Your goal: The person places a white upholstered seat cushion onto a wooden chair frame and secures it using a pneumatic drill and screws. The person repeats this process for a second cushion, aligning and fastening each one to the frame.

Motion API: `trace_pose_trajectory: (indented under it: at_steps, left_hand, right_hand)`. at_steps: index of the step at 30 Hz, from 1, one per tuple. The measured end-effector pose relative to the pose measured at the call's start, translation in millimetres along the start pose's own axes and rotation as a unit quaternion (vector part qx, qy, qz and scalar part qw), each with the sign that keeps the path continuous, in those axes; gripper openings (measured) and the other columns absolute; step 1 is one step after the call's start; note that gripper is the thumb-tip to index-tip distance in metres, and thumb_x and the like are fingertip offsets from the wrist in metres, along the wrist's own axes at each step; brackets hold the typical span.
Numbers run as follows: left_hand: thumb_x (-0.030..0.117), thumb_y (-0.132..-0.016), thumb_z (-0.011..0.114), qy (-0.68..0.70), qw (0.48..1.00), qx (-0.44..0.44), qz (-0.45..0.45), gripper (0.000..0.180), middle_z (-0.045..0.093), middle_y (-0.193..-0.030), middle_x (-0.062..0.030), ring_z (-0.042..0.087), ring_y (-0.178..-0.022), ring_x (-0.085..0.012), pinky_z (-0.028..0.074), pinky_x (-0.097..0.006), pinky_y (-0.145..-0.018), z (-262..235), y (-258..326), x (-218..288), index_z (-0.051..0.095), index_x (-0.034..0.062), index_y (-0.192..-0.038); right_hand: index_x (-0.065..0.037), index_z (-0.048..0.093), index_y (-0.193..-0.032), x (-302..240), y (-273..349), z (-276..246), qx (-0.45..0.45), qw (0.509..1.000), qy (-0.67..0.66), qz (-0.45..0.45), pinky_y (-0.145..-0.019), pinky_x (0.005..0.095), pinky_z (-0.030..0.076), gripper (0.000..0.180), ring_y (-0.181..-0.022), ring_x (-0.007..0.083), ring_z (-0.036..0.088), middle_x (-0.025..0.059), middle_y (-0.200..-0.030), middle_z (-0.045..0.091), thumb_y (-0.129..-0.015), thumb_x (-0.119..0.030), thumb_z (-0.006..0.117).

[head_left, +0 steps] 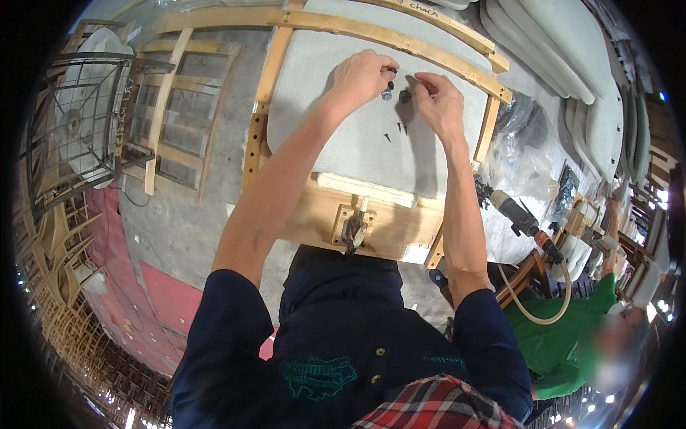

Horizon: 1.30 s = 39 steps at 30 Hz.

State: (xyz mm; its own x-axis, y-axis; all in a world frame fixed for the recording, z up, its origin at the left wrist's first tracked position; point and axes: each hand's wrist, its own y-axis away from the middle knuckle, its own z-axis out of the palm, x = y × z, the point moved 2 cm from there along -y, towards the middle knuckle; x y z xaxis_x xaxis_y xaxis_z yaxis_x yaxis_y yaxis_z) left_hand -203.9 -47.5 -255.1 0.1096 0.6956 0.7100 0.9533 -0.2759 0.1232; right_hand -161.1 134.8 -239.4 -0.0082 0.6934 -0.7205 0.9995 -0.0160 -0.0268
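the left hand (363,74) pinched a small dark part (387,91) over the grey cushion (357,136). the right hand (437,100) pinched another piece (405,95) just beside it. loose screws (397,130) lay near.

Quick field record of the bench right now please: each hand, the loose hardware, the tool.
left hand: grip pinches a small dark fitting over the grey cushion
right hand: fingertips on a second dark piece
loose screws: lying on the cushion below the hands
frame: wooden frame around the cushion
tool: power driver with hose, lying at the right
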Motion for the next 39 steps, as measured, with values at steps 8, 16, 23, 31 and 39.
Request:
trace_pose_trajectory:
  at_steps: [8,16,23,31,39]
  left_hand:
    - [0.026,-0.091,0.070,-0.014,0.987,0.159,0.003,0.020,0.072,-0.109,-0.0117,0.070,-0.094,-0.0296,0.055,-0.042,-0.083,-6.3,3.8,-32.6,0.078,0.0146,-0.106]
    - [0.030,-0.087,0.075,-0.012,0.964,0.258,-0.061,0.022,0.075,-0.095,-0.0073,0.069,-0.091,-0.0268,0.053,-0.039,-0.082,-50.6,-11.8,-83.1,0.078,0.0122,-0.100]
    - [0.033,-0.081,0.082,-0.070,0.962,0.265,0.007,0.025,0.071,-0.103,-0.0067,0.063,-0.101,-0.0260,0.049,-0.040,-0.089,-57.1,-22.2,-95.5,0.078,0.0131,-0.095]
    - [0.043,-0.077,0.084,-0.178,0.908,0.356,0.131,0.047,0.067,-0.119,-0.0029,0.054,-0.124,-0.0218,0.034,-0.058,-0.106,-66.6,-31.5,-109.3,0.073,0.0250,-0.119]
    - [0.052,-0.078,0.079,-0.233,0.930,0.250,0.135,0.051,0.069,-0.124,0.0047,0.053,-0.126,-0.0203,0.027,-0.068,-0.111,-74.2,-43.5,-115.1,0.074,0.0264,-0.122]
  right_hand:
    - [-0.005,0.074,-0.110,7.1,6.9,8.9,-0.073,0.976,0.044,-0.203,-0.076,0.0392,0.058,0.025,-0.086,0.0313,0.071,0.0158,-0.102,0.070,-0.086,0.000,0.069]
    - [-0.003,0.068,-0.109,10.2,-30.4,33.0,0.041,0.977,0.102,-0.185,-0.074,0.0438,0.059,0.021,-0.084,0.0359,0.070,0.0180,-0.103,0.069,-0.088,-0.002,0.067]
    - [-0.002,0.071,-0.105,19.9,-38.6,39.2,0.136,0.948,0.100,-0.271,-0.069,0.0376,0.058,0.019,-0.076,0.0296,0.070,0.0149,-0.096,0.071,-0.086,0.002,0.067]
    - [-0.005,0.070,-0.098,24.9,-53.7,42.3,0.172,0.932,0.123,-0.295,-0.070,0.0368,0.056,0.015,-0.080,0.0281,0.069,0.0117,-0.093,0.070,-0.084,0.001,0.073]
    - [-0.005,0.070,-0.096,29.2,-62.0,43.7,0.183,0.941,0.116,-0.258,-0.066,0.0356,0.054,0.013,-0.074,0.0272,0.066,0.0102,-0.085,0.066,-0.084,-0.004,0.075]
